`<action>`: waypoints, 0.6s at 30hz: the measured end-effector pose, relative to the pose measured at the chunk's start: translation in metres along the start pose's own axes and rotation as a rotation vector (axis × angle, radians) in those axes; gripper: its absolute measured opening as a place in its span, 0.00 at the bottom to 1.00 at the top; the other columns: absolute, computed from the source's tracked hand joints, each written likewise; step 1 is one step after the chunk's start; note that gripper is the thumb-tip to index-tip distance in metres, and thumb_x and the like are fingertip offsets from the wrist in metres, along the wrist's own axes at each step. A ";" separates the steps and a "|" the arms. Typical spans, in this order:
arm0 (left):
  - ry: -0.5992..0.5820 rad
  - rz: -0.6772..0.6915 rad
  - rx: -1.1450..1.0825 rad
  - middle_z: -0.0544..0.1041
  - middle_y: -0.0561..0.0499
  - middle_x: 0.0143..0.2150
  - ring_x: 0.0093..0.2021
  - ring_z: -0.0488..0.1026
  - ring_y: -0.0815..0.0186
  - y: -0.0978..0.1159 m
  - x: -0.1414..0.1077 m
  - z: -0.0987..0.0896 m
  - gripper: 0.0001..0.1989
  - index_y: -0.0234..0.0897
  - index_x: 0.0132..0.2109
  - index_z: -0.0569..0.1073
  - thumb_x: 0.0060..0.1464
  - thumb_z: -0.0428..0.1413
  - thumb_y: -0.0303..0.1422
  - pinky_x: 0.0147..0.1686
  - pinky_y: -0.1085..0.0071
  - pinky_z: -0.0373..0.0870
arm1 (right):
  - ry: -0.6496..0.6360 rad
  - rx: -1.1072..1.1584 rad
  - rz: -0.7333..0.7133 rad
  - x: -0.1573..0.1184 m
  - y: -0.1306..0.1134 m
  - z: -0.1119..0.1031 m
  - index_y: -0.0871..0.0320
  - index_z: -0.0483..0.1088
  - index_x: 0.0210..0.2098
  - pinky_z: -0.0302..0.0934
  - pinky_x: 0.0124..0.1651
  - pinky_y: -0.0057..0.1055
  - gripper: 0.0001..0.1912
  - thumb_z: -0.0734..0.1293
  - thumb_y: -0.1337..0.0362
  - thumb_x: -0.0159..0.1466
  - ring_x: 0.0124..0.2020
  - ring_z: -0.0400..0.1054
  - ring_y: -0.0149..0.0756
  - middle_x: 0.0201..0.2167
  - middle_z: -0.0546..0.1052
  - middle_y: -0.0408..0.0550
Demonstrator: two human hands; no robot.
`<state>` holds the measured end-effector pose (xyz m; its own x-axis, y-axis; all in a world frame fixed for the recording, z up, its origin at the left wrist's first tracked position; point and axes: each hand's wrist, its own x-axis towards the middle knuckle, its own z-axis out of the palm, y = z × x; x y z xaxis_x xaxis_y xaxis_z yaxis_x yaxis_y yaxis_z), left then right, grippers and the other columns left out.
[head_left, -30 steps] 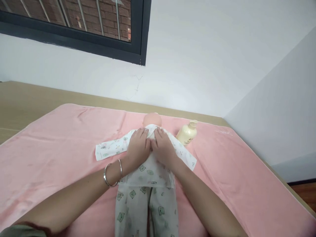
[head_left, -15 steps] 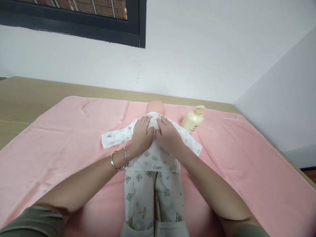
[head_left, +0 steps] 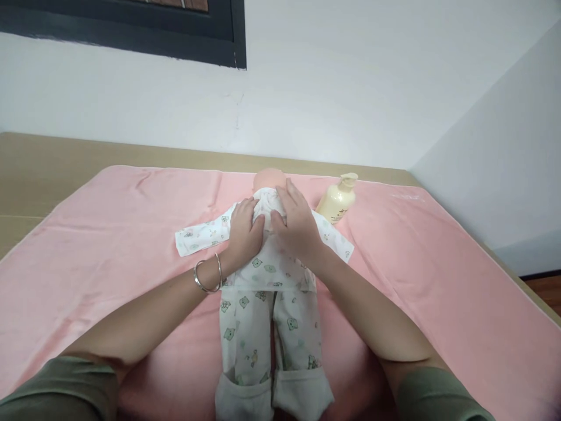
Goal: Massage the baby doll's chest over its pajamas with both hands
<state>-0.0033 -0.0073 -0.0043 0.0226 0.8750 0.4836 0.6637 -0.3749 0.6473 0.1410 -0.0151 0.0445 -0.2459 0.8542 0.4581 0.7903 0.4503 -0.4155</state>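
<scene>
A baby doll (head_left: 268, 178) in a white printed top (head_left: 267, 272) and matching trousers (head_left: 248, 333) lies on a pink blanket (head_left: 144, 234), its head at the far end. On the left side of the doll's upper body rests my left hand (head_left: 246, 232), fingers apart, with a silver bangle at the wrist. My right hand (head_left: 298, 225) is over the right side of the chest, fingers spread and tips near the head and collar. Neither hand grips anything that I can see. The doll's face is not visible.
A cream pump bottle (head_left: 337, 202) stands on the blanket right of the doll's head. Behind the blanket run the wooden table edge (head_left: 184, 153) and a white wall (head_left: 328, 88) with a dark window frame (head_left: 239, 35).
My right hand has lifted from the collar, and its fingers have spread toward the doll's head. My left hand stays on the top. The view has shifted slightly.
</scene>
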 end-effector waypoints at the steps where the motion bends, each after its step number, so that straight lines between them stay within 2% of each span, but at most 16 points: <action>1: 0.001 -0.001 -0.002 0.73 0.42 0.56 0.59 0.68 0.51 0.000 0.000 0.000 0.18 0.39 0.56 0.70 0.61 0.45 0.32 0.61 0.48 0.65 | 0.006 -0.008 -0.006 0.000 0.000 0.000 0.65 0.59 0.67 0.47 0.72 0.53 0.30 0.56 0.65 0.66 0.73 0.46 0.50 0.72 0.56 0.58; 4: -0.003 -0.005 -0.002 0.74 0.43 0.55 0.58 0.68 0.52 0.001 0.001 -0.002 0.19 0.39 0.55 0.70 0.59 0.45 0.30 0.61 0.50 0.65 | -0.102 -0.048 -0.045 -0.001 0.001 0.004 0.67 0.61 0.65 0.45 0.72 0.56 0.27 0.56 0.64 0.68 0.73 0.48 0.53 0.70 0.60 0.62; 6: -0.010 -0.006 -0.010 0.74 0.43 0.54 0.57 0.68 0.52 0.002 0.002 -0.003 0.18 0.38 0.54 0.70 0.58 0.45 0.30 0.60 0.51 0.66 | -0.149 -0.040 -0.053 -0.001 0.001 0.005 0.68 0.63 0.64 0.47 0.71 0.54 0.26 0.56 0.64 0.69 0.71 0.51 0.53 0.68 0.62 0.65; 9: -0.013 0.007 -0.051 0.75 0.43 0.53 0.55 0.69 0.52 0.003 0.003 -0.003 0.16 0.39 0.51 0.71 0.58 0.46 0.31 0.59 0.50 0.66 | -0.053 0.013 -0.041 -0.002 -0.001 0.002 0.67 0.61 0.66 0.49 0.72 0.50 0.28 0.56 0.65 0.68 0.72 0.49 0.50 0.71 0.58 0.61; 12: 0.006 0.013 -0.087 0.75 0.43 0.52 0.54 0.69 0.51 0.002 0.003 -0.002 0.15 0.39 0.49 0.72 0.58 0.47 0.31 0.58 0.49 0.66 | 0.018 0.009 -0.041 -0.003 -0.001 0.003 0.67 0.59 0.67 0.46 0.73 0.51 0.29 0.56 0.66 0.67 0.74 0.46 0.50 0.73 0.54 0.60; 16: 0.022 -0.004 -0.089 0.74 0.42 0.54 0.56 0.68 0.50 -0.001 0.004 0.000 0.17 0.38 0.51 0.71 0.57 0.47 0.32 0.60 0.48 0.64 | -0.129 -0.032 -0.055 -0.002 0.003 0.009 0.68 0.65 0.63 0.45 0.72 0.55 0.25 0.55 0.65 0.69 0.72 0.50 0.53 0.69 0.61 0.64; 18: 0.012 -0.009 -0.090 0.74 0.42 0.54 0.57 0.68 0.50 -0.002 0.004 0.001 0.17 0.38 0.52 0.72 0.57 0.47 0.32 0.60 0.48 0.64 | -0.131 -0.022 -0.055 -0.001 0.004 0.008 0.66 0.66 0.62 0.46 0.72 0.55 0.25 0.56 0.64 0.69 0.72 0.52 0.53 0.69 0.62 0.64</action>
<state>-0.0036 -0.0029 -0.0039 0.0074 0.8748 0.4845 0.5938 -0.3937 0.7017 0.1395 -0.0119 0.0362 -0.3592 0.8556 0.3728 0.7853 0.4929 -0.3747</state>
